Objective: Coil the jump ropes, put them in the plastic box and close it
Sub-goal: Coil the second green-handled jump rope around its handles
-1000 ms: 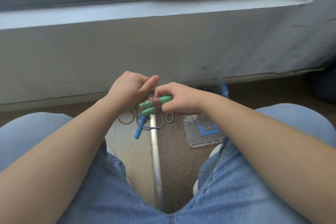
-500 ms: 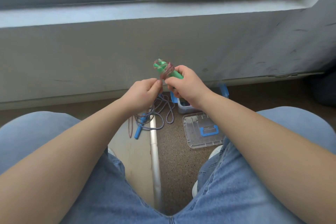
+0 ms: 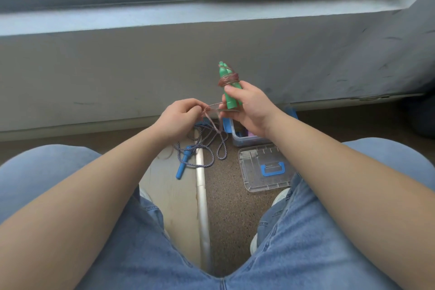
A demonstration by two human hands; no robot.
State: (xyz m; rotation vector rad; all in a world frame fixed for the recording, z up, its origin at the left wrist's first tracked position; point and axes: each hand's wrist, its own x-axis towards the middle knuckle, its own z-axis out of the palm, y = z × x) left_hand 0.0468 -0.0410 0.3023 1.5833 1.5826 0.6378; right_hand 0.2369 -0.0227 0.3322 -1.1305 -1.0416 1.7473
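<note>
— Gripping what, exactly?

— Right hand [image 3: 249,110] is wrapped around the lower half of two green handles [image 3: 227,87] held side by side, fingers pressed together on them. Left hand [image 3: 181,115] pinches the loose end of the reddish rope [image 3: 213,115] between thumb and fingertips.

— And the setting?

— Floor under a window: a grey sill and scuffed grey wall [image 3: 117,73] ahead, speckled brown floor [image 3: 230,209] on the right, a pale panel on the left, a metal strip [image 3: 203,195] dividing them. The person sits with knees in blue jeans [image 3: 306,254] spread either side.

— Which way do the handles point?

— Long axis near upright, tips toward the wall, leaning slightly left. Several turns of the reddish rope bind them just above the right fingers; the free length runs from under that hand across to the left pinch.

— The hands themselves?

— Both forearms reach forward and converge; the right hand sits higher, palm facing left, the left lower, knuckles up.

— Everything else?

— A blue-handled rope [image 3: 200,148] lies loose on the floor below the hands, across the strip. The plastic box [image 3: 247,140] stands open near the wall, partly hidden by the right wrist. Its clear lid [image 3: 254,172] with a blue handle lies flat just in front of it.
</note>
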